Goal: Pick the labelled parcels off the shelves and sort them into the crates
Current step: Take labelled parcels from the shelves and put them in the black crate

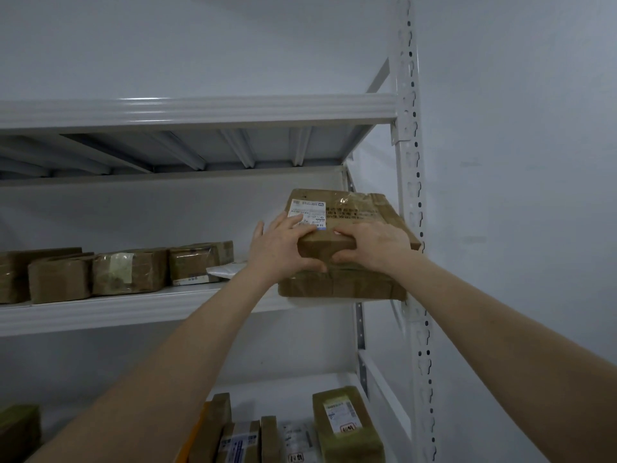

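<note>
A flat brown cardboard parcel (354,208) with a white label at its top left lies on top of a second brown box (337,284) at the right end of the middle shelf (133,310). Both my hands grip the upper parcel's near edge. My left hand (283,245) has its fingers over the label and its thumb under the edge. My right hand (374,243) clasps the same edge to the right. No crate is in view.
Several taped brown parcels (130,270) line the middle shelf to the left, with a white mailer (223,270) beside them. The lower shelf holds more labelled parcels (344,426). A white perforated upright (414,228) stands right of the stack, a wall beyond it.
</note>
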Tool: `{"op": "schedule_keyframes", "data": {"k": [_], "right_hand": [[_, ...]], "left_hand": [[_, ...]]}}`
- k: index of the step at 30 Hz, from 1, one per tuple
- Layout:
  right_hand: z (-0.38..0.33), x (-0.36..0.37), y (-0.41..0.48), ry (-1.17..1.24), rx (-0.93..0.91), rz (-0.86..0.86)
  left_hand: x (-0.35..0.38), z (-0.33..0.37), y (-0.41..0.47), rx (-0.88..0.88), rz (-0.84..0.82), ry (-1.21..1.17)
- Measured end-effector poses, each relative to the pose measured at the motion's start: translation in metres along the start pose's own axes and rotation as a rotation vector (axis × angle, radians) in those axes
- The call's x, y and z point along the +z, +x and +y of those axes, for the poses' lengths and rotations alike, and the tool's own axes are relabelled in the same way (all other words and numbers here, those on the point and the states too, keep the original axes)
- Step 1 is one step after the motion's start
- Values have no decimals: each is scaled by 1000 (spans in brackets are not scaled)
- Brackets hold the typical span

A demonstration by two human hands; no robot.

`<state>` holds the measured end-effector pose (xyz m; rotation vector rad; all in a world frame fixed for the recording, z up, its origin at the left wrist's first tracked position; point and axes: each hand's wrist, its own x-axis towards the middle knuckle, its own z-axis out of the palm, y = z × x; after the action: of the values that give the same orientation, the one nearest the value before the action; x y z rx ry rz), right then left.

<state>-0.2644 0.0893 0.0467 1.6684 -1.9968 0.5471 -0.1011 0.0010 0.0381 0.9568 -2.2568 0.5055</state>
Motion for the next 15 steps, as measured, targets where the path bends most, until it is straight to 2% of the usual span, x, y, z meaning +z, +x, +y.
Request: {"op": "schedule_keyframes", "data": {"k": [3, 7, 12, 15], "right_hand": [[-5, -1, 2, -35, -9, 73], [-10, 4, 7, -96, 6, 160], [-12, 14, 9, -181, 20, 49], [-9, 25, 10, -211, 23, 66]], "left_hand": [[1, 2, 0, 42, -7, 144], [9, 6, 3, 78, 52, 154], [20, 6, 6, 75, 69, 128], [26, 8, 10, 64, 66, 123]]}}
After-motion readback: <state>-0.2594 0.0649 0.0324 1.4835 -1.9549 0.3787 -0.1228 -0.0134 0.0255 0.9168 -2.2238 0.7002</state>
